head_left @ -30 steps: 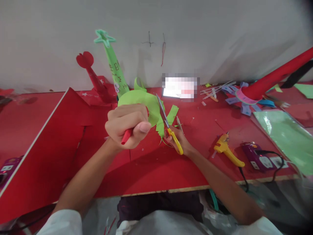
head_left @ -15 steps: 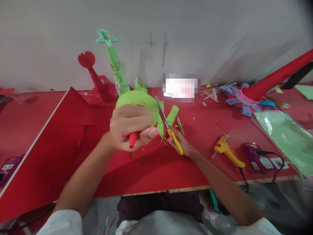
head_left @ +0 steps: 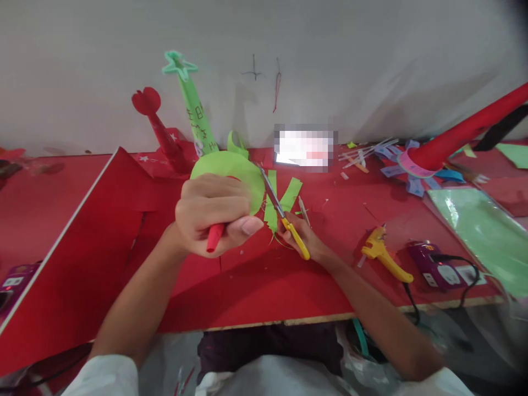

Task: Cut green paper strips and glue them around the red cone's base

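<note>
My left hand (head_left: 214,214) is wrapped round a thin red paper tube (head_left: 215,237), whose lower end sticks out below the fist. Behind the knuckles spreads a rounded light-green paper piece (head_left: 229,164); the fist hides how the two meet. A pair of scissors (head_left: 296,237) with yellow handles is gripped by my right hand (head_left: 303,236), blades pointing up and left beside the green paper's right edge. From this view I cannot tell whether the blades touch the paper. Green paper strips (head_left: 291,193) lie on the table just beyond the scissors.
A yellow glue gun (head_left: 385,256) and a purple power box (head_left: 437,264) with cables lie to the right. At the left leans a red board (head_left: 78,247). Behind stand a green paper tower (head_left: 198,118) with a star and a red paper flower (head_left: 157,121).
My left hand has shifted slightly left, carrying the red tube and the green paper with it. The scissors and my right hand stay nearly in place.
</note>
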`<state>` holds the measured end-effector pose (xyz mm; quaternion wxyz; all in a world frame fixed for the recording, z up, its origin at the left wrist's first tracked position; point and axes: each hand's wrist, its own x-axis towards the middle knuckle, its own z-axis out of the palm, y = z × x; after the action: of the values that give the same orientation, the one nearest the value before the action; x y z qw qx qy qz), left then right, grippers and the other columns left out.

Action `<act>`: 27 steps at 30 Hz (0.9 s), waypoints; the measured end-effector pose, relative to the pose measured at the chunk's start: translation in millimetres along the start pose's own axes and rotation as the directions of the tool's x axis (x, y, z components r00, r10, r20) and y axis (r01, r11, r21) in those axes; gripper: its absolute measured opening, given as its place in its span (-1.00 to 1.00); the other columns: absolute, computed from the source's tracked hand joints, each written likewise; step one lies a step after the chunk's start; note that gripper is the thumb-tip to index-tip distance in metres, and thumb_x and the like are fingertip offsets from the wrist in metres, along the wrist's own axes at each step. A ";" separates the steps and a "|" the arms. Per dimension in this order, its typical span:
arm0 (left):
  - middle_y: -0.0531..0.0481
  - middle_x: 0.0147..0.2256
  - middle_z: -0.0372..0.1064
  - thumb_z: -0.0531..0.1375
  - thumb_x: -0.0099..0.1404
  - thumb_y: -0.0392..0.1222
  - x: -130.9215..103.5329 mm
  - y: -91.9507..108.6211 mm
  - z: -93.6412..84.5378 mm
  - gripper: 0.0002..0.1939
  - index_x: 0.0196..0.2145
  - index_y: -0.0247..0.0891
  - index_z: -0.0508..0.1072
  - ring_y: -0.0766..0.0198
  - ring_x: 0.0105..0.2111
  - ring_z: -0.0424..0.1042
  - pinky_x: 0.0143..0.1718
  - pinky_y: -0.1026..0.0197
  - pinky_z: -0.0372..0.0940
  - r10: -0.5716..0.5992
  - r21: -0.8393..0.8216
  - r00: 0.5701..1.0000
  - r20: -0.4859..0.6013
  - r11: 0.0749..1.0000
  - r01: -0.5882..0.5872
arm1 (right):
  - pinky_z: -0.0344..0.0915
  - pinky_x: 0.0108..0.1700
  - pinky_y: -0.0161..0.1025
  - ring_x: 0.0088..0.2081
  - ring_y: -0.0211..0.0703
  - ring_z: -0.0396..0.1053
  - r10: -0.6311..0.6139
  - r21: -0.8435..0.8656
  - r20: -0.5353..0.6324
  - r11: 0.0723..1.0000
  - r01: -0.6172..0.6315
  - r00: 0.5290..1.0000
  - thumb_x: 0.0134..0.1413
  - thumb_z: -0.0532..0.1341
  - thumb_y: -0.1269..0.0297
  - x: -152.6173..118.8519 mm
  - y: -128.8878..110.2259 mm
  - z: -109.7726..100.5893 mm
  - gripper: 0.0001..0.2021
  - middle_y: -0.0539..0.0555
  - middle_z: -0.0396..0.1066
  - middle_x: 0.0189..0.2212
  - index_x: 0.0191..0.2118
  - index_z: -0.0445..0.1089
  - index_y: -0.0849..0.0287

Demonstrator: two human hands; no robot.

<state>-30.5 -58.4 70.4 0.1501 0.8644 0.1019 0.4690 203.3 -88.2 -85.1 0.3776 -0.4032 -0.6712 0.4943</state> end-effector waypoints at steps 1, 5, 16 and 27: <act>0.08 -0.68 -0.06 0.05 0.57 0.01 -0.1 0.5 -0.4 -0.41 -0.62 -0.19 0.06 0.34 -0.69 0.06 -0.61 0.10 0.02 -0.007 -0.005 1.000 0.031 1.000 0.007 | 0.10 -0.43 -0.23 -0.47 -0.26 0.08 -0.004 0.012 0.033 1.000 0.004 0.999 0.23 0.16 -0.45 -0.7 -4.1 0.3 -0.40 -0.06 0.21 -0.44 -0.32 0.17 0.06; 0.08 -0.68 -0.03 0.05 0.58 0.03 -0.4 -0.9 0.5 -0.40 -0.62 -0.20 0.04 0.35 -0.67 0.04 -0.58 0.12 0.06 -0.005 -0.036 0.995 0.102 0.999 0.009 | 0.11 -0.43 -0.22 -0.47 -0.25 0.08 -0.002 0.014 0.061 1.000 0.001 0.998 0.24 0.16 -0.44 -1.0 -12.9 1.6 -0.42 -0.07 0.19 -0.44 -0.29 0.17 0.05; 0.15 -0.63 -0.05 0.14 0.50 -0.24 0.9 -0.5 -4.1 -0.58 -0.49 -0.17 0.05 0.38 -0.66 0.02 -0.58 0.12 -0.04 0.126 -0.081 0.991 0.053 0.989 -0.121 | 0.07 -0.49 -0.23 -0.50 -0.25 0.11 0.013 -0.058 -0.014 0.998 -0.013 1.000 0.20 0.24 -0.34 3.1 9.5 -0.3 -0.47 -0.05 0.20 -0.50 -0.39 0.18 0.05; 0.16 -0.64 -0.02 0.18 0.41 -0.36 0.3 -1.9 -6.5 -0.61 -0.48 -0.16 0.08 0.37 -0.65 0.03 -0.58 0.10 -0.05 0.135 -0.099 0.986 0.100 0.987 -0.125 | -0.02 -0.59 -0.30 -0.54 -0.29 0.06 0.065 0.130 0.004 0.989 -0.065 0.998 0.10 0.22 -0.51 0.7 -0.8 2.8 -0.35 -0.10 0.13 -0.54 -0.38 0.16 0.04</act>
<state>-36.0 -55.5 73.3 0.1641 0.8852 0.0156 0.4351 200.4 -88.7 -84.9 0.3867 -0.3994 -0.6240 0.5491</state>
